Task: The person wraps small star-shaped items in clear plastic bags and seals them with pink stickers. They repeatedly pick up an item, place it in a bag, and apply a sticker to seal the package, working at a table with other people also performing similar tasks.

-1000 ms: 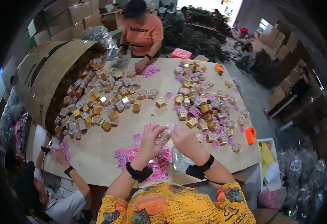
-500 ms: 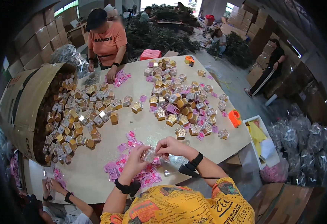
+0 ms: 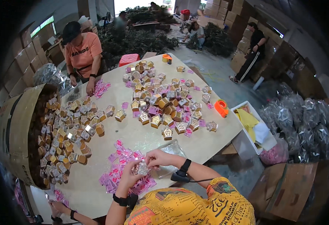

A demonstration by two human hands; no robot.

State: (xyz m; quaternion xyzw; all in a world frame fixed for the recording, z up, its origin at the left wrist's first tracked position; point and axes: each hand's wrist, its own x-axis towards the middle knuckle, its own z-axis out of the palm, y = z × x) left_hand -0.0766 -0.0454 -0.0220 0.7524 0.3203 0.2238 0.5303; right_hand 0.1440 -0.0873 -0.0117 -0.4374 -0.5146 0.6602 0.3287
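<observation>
My left hand (image 3: 131, 175) is closed round a small box in clear, shiny wrap (image 3: 140, 169), held above the table. The fingers of my right hand (image 3: 158, 159) are pinched together at that box's right side; whatever fine part they grip is too small to make out. Under and around my left hand lies a heap of pink printed packets (image 3: 112, 179). A flat stack of clear plastic bags (image 3: 174, 149) rests on the table beside my right wrist.
Gold pentagonal boxes (image 3: 167, 132) and pink packets cover the far table. More spill from a large carton (image 3: 20, 127) at left. An orange tape dispenser (image 3: 221, 108) sits near the right edge, by a white bin (image 3: 264, 144). Co-workers' hands (image 3: 90, 87) work across the table and at lower left.
The view has swung, so the scene sits further left. My right hand has shifted slightly, showing more of the clear bags. Both hands stay together at the wrapped box.
</observation>
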